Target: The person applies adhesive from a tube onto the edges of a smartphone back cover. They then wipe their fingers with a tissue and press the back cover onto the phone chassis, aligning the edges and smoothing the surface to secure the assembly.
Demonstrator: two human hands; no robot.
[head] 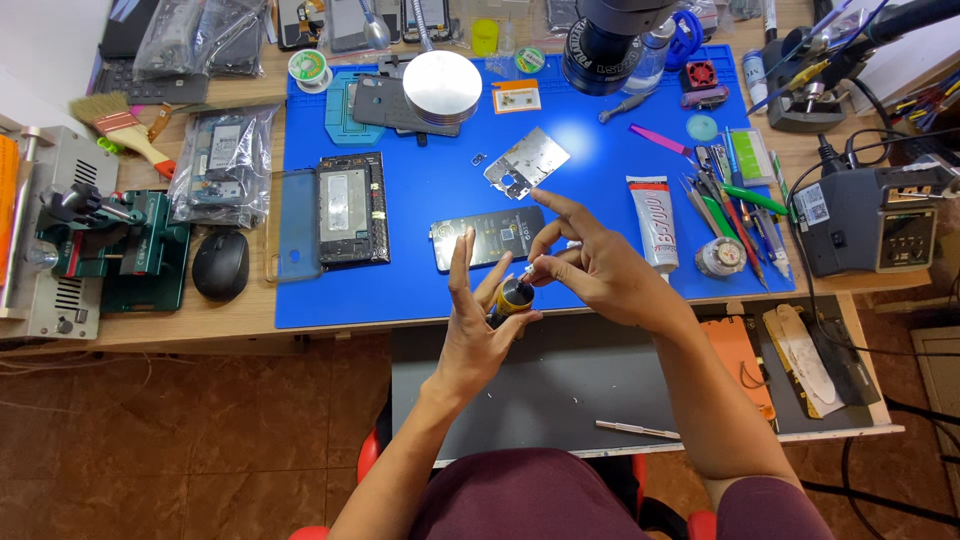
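My left hand [478, 325] grips a small yellow-and-black bottle [513, 298] near the front edge of the blue work mat [430, 290]. Two of its fingers stick straight up. My right hand [590, 265] pinches the bottle's white tip from above, forefinger stretched toward the back. Just behind both hands lies a dark phone body [488, 236] flat on the mat. Further back rests a silver metal frame plate [526, 160].
A glue tube [654, 222], tweezers and pens [735, 200] lie at the mat's right. An opened phone [353, 208], a clear case [293, 226] and a mouse [220, 264] sit at the left. A microscope head [607, 45], a round metal disc [441, 86] and a soldering station [868, 215] stand behind.
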